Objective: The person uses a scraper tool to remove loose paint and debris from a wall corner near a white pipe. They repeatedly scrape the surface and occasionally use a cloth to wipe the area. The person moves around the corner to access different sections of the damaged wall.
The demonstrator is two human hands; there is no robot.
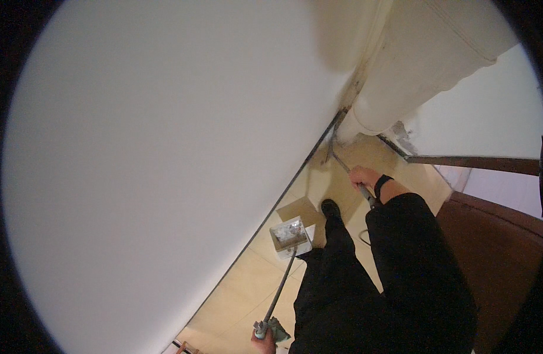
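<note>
My right hand [363, 177], with a black band at the wrist, grips the stick of a long-handled broom [341, 162]. The narrow, dark broom head [330, 147] touches down in the corner, between the white wall and the foot of a thick pale pipe [364, 116]. At the lower edge, my left hand [263, 343] is closed around the top of a dustpan's long grey handle [280, 287]. A greenish cloth [279, 329] hangs by that hand. The white dustpan [308, 248] stands near my feet with whitish debris [291, 232] inside, too blurred to identify.
A smooth white wall [165, 155] runs along my left, with a dark strip at its base. Beige tiles [249, 283] cover the floor. My black shoe [330, 209] is beside the dustpan. On the right are a brown wooden panel [488, 248] and a stained wall base [402, 132].
</note>
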